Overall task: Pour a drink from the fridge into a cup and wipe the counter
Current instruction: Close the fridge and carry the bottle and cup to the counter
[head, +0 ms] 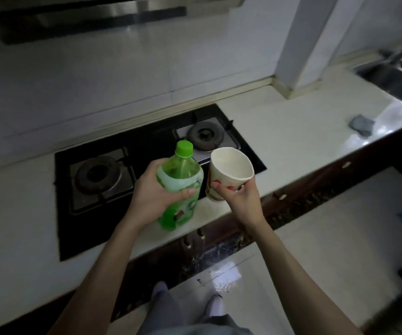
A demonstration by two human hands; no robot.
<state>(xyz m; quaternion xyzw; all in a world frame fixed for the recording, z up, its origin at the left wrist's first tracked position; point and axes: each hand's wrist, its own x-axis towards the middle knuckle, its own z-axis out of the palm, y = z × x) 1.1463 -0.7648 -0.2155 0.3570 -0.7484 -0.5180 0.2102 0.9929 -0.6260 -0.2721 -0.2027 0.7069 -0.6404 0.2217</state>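
My left hand (151, 192) grips a green plastic drink bottle (180, 184) round its middle, above the counter's front edge. The bottle's green cap (184, 149) is on, and the bottle leans slightly away from me. My right hand (239, 197) holds a white paper cup (230, 170) with red print, right beside the bottle. The cup's mouth faces up and its inside looks empty. A grey cloth (361, 124) lies on the counter far to the right, near the sink.
A black two-burner gas hob (127, 165) is set into the white counter (291, 141) just behind my hands. A steel sink (398, 78) sits at the far right. A range hood (86, 18) hangs above. Dark cabinet fronts (291, 204) run below the counter edge.
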